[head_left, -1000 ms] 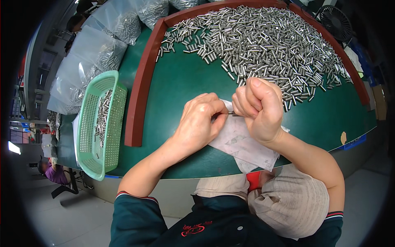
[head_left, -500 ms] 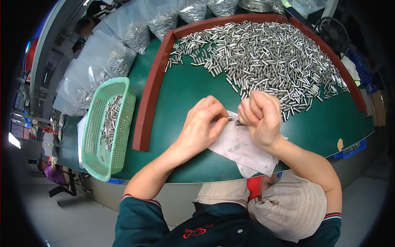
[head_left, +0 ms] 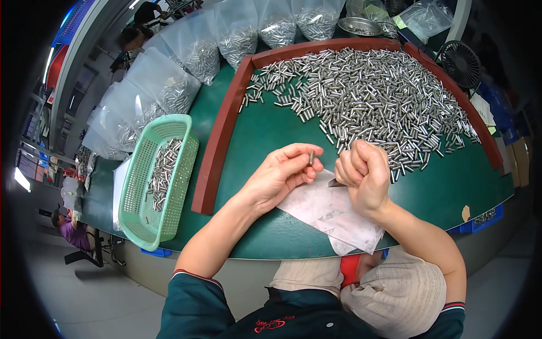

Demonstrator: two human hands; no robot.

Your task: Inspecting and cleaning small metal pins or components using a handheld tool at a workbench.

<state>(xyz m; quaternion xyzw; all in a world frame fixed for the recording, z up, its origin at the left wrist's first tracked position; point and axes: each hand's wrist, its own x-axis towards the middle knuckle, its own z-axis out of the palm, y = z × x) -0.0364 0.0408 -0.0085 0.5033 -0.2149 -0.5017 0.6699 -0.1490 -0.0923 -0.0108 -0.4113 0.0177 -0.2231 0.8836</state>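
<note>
Left hand (head_left: 285, 174) pinching 1 metal pin (head_left: 311, 157). Right hand (head_left: 363, 176), at its 3 o'clock, clamped on dark tool (head_left: 335, 183), perhaps blade. Shirt (head_left: 307, 316), 6 o'clock: red emblem (head_left: 270, 325).

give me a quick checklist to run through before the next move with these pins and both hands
1. Metal pin gripped: ok, held between the thumb and fingers of the left hand.
2. Dark tool gripped: ok, in the closed right hand, only its tip showing.
3. Pin and tool apart: ok, a gap shows between them.
4. White cloth clean: not ok, grey smudges show on it.
5. Green basket upright: ok, open side up, with loose pins inside.
6. Held pin free of flaws: cannot tell, too small in this view.
</note>
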